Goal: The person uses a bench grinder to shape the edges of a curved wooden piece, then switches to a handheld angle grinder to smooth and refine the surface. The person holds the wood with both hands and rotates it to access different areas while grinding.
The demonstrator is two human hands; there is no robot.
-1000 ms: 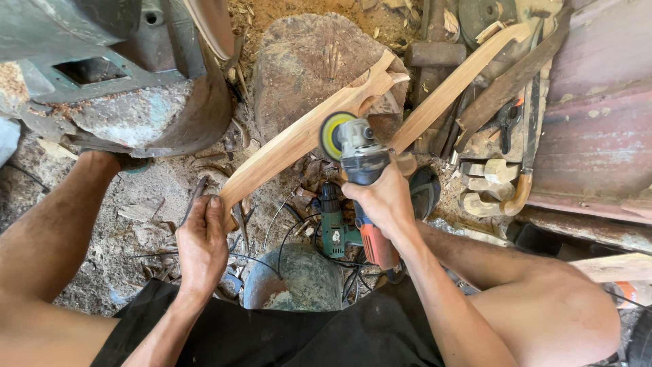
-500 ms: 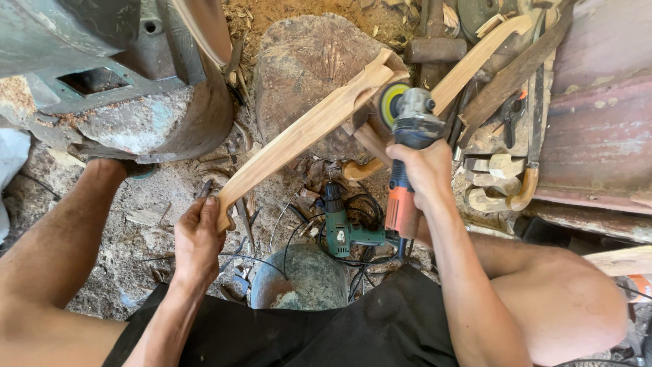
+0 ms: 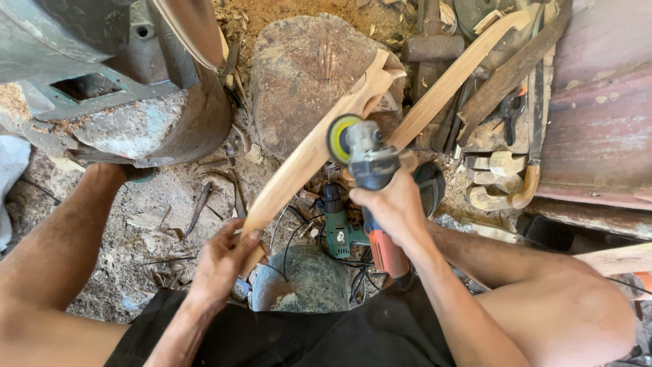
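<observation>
Gripped grinder (image 3: pixel 370 163) moved left, seemingly touching stick (image 3: pixel 305 160).

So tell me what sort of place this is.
Most likely a rough, informal woodworking spot on the ground. The right hand holds an angle grinder beside a carved wooden piece gripped by the left hand, and wood shavings litter the dirt.

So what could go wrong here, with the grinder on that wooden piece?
The left hand alone grips the low end of the wooden piece, so the angle grinder in the right hand might kick it loose. Both hands are bare near the disc. Cables by the green drill could snag.
</observation>
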